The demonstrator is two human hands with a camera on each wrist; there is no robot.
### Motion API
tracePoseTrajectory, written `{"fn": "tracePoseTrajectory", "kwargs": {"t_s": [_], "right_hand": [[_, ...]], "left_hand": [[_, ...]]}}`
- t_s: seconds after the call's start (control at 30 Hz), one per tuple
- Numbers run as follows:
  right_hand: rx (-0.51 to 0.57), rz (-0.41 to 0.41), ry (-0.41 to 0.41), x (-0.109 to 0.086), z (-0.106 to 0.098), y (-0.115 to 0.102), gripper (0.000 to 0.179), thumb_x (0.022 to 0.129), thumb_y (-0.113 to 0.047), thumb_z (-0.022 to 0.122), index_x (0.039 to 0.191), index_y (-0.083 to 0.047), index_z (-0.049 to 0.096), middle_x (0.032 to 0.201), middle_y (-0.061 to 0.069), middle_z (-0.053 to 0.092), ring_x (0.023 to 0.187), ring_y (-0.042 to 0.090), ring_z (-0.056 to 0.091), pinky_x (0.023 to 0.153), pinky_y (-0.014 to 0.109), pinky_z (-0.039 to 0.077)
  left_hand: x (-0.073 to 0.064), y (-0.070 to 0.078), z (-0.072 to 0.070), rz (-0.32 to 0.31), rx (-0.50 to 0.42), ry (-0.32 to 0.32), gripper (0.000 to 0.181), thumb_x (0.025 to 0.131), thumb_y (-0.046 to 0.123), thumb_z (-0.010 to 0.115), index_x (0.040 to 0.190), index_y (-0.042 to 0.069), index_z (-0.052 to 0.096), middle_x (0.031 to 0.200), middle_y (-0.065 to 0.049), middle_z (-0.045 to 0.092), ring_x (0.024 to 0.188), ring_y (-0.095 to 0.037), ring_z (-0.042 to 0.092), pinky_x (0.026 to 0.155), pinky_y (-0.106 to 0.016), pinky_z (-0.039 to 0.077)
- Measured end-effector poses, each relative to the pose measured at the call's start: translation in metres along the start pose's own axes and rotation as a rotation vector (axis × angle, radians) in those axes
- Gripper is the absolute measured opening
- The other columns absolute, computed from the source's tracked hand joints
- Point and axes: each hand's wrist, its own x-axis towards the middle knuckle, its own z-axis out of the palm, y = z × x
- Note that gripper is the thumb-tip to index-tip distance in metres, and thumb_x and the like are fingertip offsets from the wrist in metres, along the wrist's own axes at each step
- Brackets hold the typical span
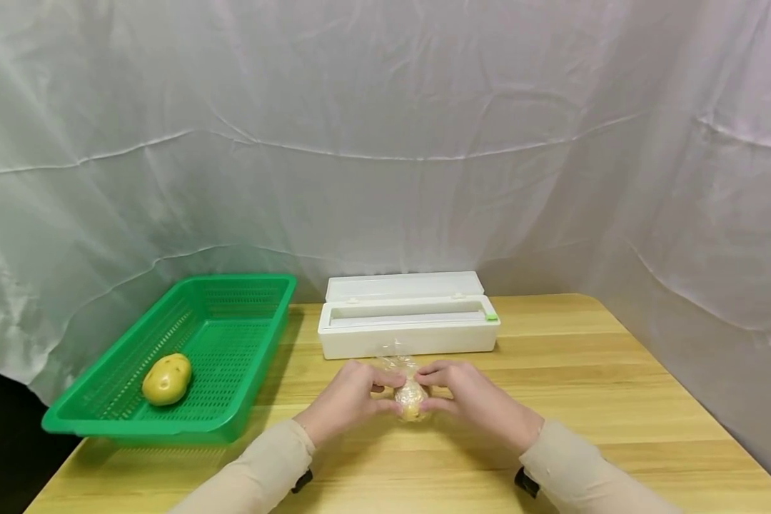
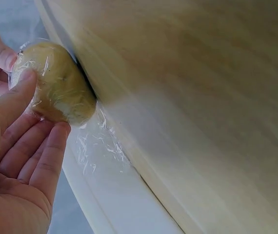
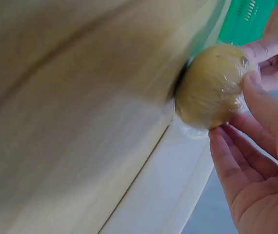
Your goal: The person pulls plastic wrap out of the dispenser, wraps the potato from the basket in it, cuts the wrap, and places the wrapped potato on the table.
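A yellow potato [image 1: 411,403] wrapped in clear plastic wrap is at the middle of the table, between both hands. My left hand [image 1: 355,397] grips its left side, thumb and fingertips on the wrapped skin. From the other side my right hand [image 1: 467,394] pinches it the same way. A loose flap of plastic wrap [image 2: 100,146] trails from the potato toward the white box. Creases and shine of the film show over the potato [image 3: 212,87] in the right wrist view.
Behind the hands stands a white plastic-wrap box [image 1: 411,344], its lid [image 1: 405,287] raised and a green piece [image 1: 491,317] at its right end. To the left, a green basket [image 1: 266,364] holds an unwrapped potato [image 1: 167,379]. A grey curtain [image 1: 385,200] hangs behind the wooden table [image 1: 617,414].
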Motion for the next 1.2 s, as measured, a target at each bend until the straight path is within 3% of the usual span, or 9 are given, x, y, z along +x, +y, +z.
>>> {"fn": "tracePoseTrajectory", "kwargs": {"t_s": [0.3,0.47,0.6,0.7,0.77,0.9,0.97,1.1,1.2], "right_hand": [[-0.010,0.003,-0.009,0.001,-0.002,0.004,0.050,0.091,-0.028,0.084,0.128,0.004,0.074,0.130,0.018,0.076,0.119,0.036,0.073,0.103,0.047,0.060],[-0.010,-0.003,-0.001,0.000,-0.002,0.006,0.053,0.091,-0.029,0.085,0.129,0.006,0.073,0.130,0.017,0.075,0.119,0.034,0.073,0.103,0.045,0.060],[-0.014,-0.020,0.013,0.003,-0.002,0.007,0.052,0.088,-0.030,0.087,0.125,0.005,0.076,0.126,0.015,0.077,0.114,0.031,0.075,0.101,0.044,0.061],[-0.011,-0.026,0.020,0.005,-0.003,0.010,0.050,0.085,-0.031,0.090,0.120,0.003,0.079,0.121,0.012,0.078,0.109,0.028,0.076,0.098,0.042,0.062],[-0.006,-0.024,0.017,0.005,-0.004,0.012,0.050,0.084,-0.033,0.091,0.118,0.001,0.080,0.119,0.010,0.078,0.105,0.026,0.076,0.096,0.040,0.063],[0.012,-0.024,0.000,0.005,-0.007,0.014,0.044,0.085,-0.036,0.090,0.114,-0.003,0.082,0.113,0.007,0.079,0.098,0.021,0.076,0.091,0.039,0.064],[0.013,-0.018,-0.014,0.005,-0.010,0.013,0.039,0.086,-0.035,0.090,0.111,-0.006,0.083,0.109,0.003,0.078,0.096,0.019,0.075,0.089,0.038,0.064],[-0.034,-0.020,-0.039,0.003,-0.014,0.011,0.027,0.090,-0.032,0.088,0.106,-0.010,0.084,0.108,-0.001,0.074,0.097,0.017,0.072,0.088,0.035,0.063],[-0.067,-0.033,-0.043,0.003,-0.015,0.010,0.021,0.094,-0.029,0.086,0.106,-0.012,0.084,0.116,0.002,0.073,0.105,0.020,0.072,0.093,0.037,0.062]], "left_hand": [[-0.001,-0.007,-0.001,0.016,-0.039,-0.027,0.044,0.092,0.032,0.086,0.130,0.012,0.078,0.130,-0.004,0.077,0.118,-0.020,0.076,0.094,-0.026,0.062],[-0.003,-0.006,0.000,0.022,-0.056,0.002,0.043,0.094,0.033,0.083,0.131,0.011,0.078,0.131,-0.005,0.076,0.119,-0.022,0.076,0.093,-0.029,0.063],[-0.001,-0.004,0.000,0.024,-0.024,0.039,0.035,0.092,0.027,0.085,0.123,0.011,0.081,0.123,-0.007,0.079,0.101,-0.015,0.079,0.080,-0.021,0.062],[0.000,-0.002,0.000,0.018,-0.004,0.053,0.031,0.091,0.022,0.086,0.120,0.011,0.083,0.120,-0.007,0.081,0.081,-0.003,0.070,0.068,-0.016,0.055],[0.001,-0.001,0.000,0.017,-0.006,0.059,0.030,0.091,0.019,0.086,0.119,0.011,0.083,0.119,-0.007,0.081,0.078,-0.002,0.067,0.067,-0.016,0.054],[0.000,-0.003,0.001,0.014,-0.037,0.053,0.029,0.090,0.015,0.087,0.119,0.012,0.083,0.122,-0.007,0.080,0.099,-0.017,0.079,0.079,-0.021,0.062],[0.000,-0.003,0.000,0.015,-0.042,0.036,0.030,0.091,0.013,0.086,0.120,0.012,0.082,0.125,-0.007,0.079,0.112,-0.024,0.079,0.087,-0.028,0.064],[-0.001,0.000,-0.006,0.018,-0.001,-0.006,0.029,0.095,0.010,0.082,0.123,0.014,0.082,0.129,-0.005,0.078,0.120,-0.022,0.075,0.092,-0.033,0.064],[0.000,0.003,-0.012,0.000,0.018,-0.014,0.024,0.097,0.008,0.078,0.120,0.013,0.083,0.125,-0.006,0.080,0.086,-0.016,0.075,0.072,-0.030,0.063]]}}
